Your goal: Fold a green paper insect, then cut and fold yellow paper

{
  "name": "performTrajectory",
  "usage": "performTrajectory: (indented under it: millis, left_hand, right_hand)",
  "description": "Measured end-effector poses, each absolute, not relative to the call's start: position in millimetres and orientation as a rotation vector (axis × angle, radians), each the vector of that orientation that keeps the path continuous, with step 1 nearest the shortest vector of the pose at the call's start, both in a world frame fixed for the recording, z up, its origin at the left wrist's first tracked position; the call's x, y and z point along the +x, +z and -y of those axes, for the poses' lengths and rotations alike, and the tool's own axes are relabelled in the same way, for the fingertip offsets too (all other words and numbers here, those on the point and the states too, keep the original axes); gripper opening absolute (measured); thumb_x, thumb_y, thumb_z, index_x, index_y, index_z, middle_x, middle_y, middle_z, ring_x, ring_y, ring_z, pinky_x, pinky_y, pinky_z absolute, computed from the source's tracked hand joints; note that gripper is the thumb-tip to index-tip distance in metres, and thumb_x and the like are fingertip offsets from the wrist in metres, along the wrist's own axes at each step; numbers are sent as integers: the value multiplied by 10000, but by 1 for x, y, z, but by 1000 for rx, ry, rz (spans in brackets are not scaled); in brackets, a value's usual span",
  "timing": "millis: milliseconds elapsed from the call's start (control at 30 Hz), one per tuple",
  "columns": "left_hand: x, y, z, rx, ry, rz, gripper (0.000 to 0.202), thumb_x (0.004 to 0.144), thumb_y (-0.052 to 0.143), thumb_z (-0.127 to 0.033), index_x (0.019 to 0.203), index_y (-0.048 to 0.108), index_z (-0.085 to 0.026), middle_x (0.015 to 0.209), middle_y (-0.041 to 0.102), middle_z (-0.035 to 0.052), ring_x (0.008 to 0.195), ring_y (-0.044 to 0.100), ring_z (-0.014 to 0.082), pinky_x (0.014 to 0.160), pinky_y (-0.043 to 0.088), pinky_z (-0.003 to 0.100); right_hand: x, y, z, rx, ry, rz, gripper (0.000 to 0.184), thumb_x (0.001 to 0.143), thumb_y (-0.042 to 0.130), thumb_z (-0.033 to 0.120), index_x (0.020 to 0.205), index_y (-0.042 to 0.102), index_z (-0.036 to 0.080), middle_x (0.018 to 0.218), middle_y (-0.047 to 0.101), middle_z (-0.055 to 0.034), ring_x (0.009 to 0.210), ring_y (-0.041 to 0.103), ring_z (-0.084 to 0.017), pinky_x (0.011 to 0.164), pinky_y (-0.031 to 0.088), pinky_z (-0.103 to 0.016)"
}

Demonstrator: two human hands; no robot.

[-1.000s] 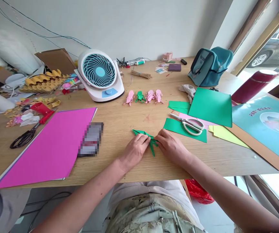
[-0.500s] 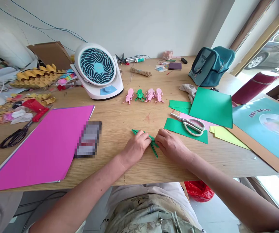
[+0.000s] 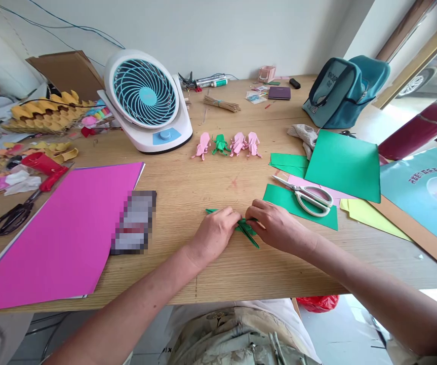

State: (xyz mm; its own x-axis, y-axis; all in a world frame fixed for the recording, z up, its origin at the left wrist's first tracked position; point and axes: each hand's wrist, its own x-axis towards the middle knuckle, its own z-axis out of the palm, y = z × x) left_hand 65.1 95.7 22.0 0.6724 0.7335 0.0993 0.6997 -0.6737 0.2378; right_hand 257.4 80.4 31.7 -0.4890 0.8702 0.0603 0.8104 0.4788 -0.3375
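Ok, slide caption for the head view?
Left hand and right hand hold folded green paper near four paper figures.

Lettering shows on 2 things, the teal bag (image 3: 340, 104) upper right and pale-blue folder (image 3: 423, 197) far right; neither reads clearly.

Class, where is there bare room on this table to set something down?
Bare wood shows between the fan and the left hand, and between the figures and the right hand. It is crowded at right, where white scissors overlap a green strip, and at far left, with scraps and black scissors.
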Motion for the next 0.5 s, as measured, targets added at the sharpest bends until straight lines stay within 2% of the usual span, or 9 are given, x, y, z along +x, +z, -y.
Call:
performTrajectory:
  millis: [233,367,500]
  left_hand:
    - [62,11,-97,2785,381,-1101,145,938,541,-108,888,666,-163,855,605,25,795,617,158,689,497,258]
    - [58,3,-97,2821,551,-990,139,946,521,-104,951,650,-155,1009,649,55,896,624,173,781,539,287]
    - [55,0,-96,2837,580,-938,164,963,487,-115,1024,635,-149,960,668,46,877,614,183,799,554,309]
  right_hand:
    - [265,32,-102,-1537,807,2360,84,846,618,151,773,651,174,787,662,-22,707,579,-136,639,378,-238]
    - [270,36,-116,-1570,1059,2300,59,822,637,198,781,678,187,694,678,14,634,579,-121,581,375,-231]
    - [278,39,-121,-1614,1114,2241,91,816,660,271,773,663,191,697,677,18,633,572,-122,574,376,-236]
